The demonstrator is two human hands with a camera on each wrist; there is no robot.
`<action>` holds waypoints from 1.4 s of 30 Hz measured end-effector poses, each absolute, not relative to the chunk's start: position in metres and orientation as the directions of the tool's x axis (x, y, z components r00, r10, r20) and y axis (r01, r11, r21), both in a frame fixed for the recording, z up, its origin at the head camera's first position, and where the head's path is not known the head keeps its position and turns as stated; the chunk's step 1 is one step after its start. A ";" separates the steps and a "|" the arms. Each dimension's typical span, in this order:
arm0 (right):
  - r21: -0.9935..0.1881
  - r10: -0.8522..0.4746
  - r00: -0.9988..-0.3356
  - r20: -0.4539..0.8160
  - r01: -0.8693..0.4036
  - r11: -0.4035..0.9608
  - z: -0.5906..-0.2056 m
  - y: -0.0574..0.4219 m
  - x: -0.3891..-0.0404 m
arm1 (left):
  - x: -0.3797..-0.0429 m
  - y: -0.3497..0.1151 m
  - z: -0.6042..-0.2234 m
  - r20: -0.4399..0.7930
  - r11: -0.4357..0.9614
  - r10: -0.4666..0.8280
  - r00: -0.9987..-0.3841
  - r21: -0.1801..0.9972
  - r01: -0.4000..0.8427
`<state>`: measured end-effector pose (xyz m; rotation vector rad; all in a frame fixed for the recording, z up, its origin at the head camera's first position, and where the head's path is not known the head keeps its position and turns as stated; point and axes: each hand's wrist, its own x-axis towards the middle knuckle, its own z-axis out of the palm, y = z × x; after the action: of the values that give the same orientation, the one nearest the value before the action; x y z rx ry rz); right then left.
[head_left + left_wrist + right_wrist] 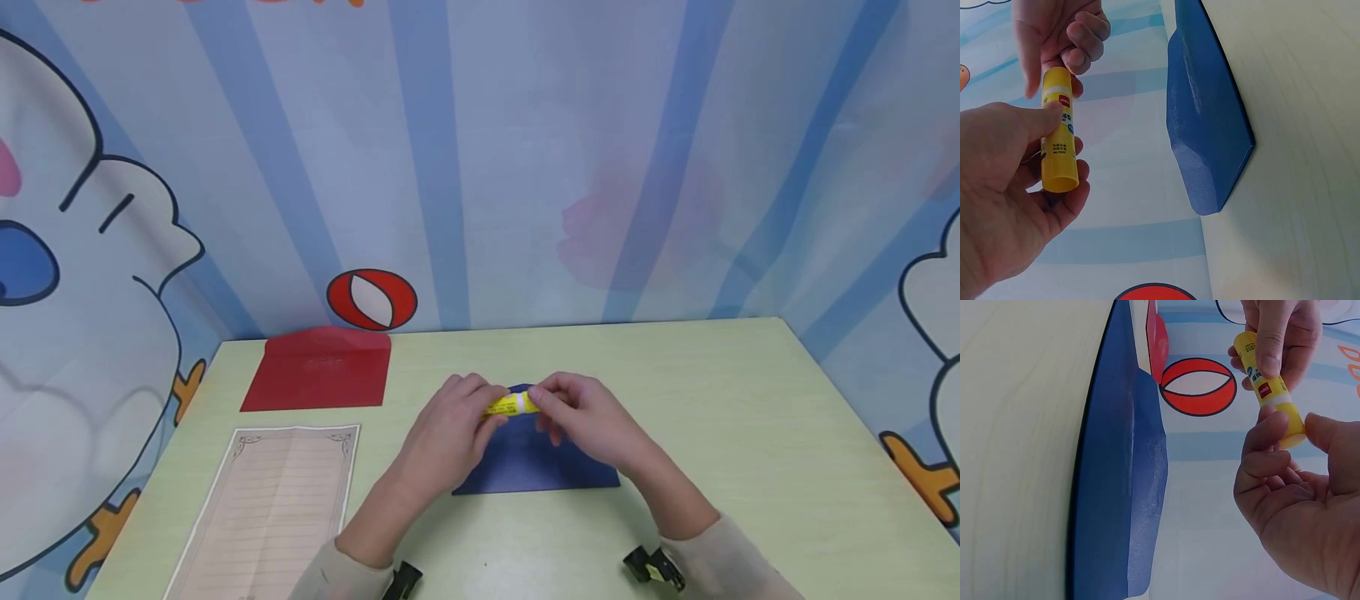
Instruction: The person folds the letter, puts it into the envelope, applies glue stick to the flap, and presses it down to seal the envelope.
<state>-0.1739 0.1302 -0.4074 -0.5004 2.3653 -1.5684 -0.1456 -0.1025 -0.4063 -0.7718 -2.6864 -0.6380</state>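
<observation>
A capped yellow glue stick [512, 405] is held level between both hands above a blue envelope [551, 462]. My left hand [453, 429] grips its body, the thumb lying along the label in the left wrist view. At the white-banded cap end is my right hand [592, 421], its thumb and curled forefinger on either side of the yellow cap [1291, 432]. The blue envelope lies on the table under the hands with its flap [1147, 487] unfolded at the far side; the hands cover part of it in the head view.
A red envelope [318, 379] with its flap unfolded lies at the table's far left. Nearer, a lined letter sheet [281, 508] with a decorated border lies left of my left arm. Behind the pale table [720, 400] stands a blue striped cartoon backdrop [517, 167].
</observation>
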 end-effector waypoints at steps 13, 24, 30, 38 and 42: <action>-0.939 -0.468 -0.881 0.064 -0.212 0.270 -0.406 0.133 -0.174 | -0.146 -0.105 -0.405 0.360 0.771 0.425 -0.830 0.336 0.541; -0.945 -0.419 -0.905 -0.068 -0.076 0.317 -0.403 0.135 -0.175 | -0.146 -0.104 -0.405 0.358 0.766 0.424 -0.832 0.348 0.541; -0.943 -0.448 -0.894 0.022 -0.168 0.289 -0.405 0.133 -0.175 | -0.146 -0.104 -0.404 0.345 0.771 0.426 -0.836 0.345 0.535; -0.917 -0.443 -0.892 0.089 -0.247 0.313 -0.402 0.139 -0.175 | -0.145 -0.105 -0.405 0.312 0.794 0.402 -0.861 0.349 0.497; -0.888 -0.412 -0.906 0.095 -0.264 0.377 -0.398 0.144 -0.177 | -0.146 -0.106 -0.404 0.295 0.800 0.379 -0.877 0.371 0.470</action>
<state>-0.1766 0.1445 -0.3984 -0.6151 2.4854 -1.5612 -0.1457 -0.1059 -0.4038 -0.6639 -2.7825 -0.6538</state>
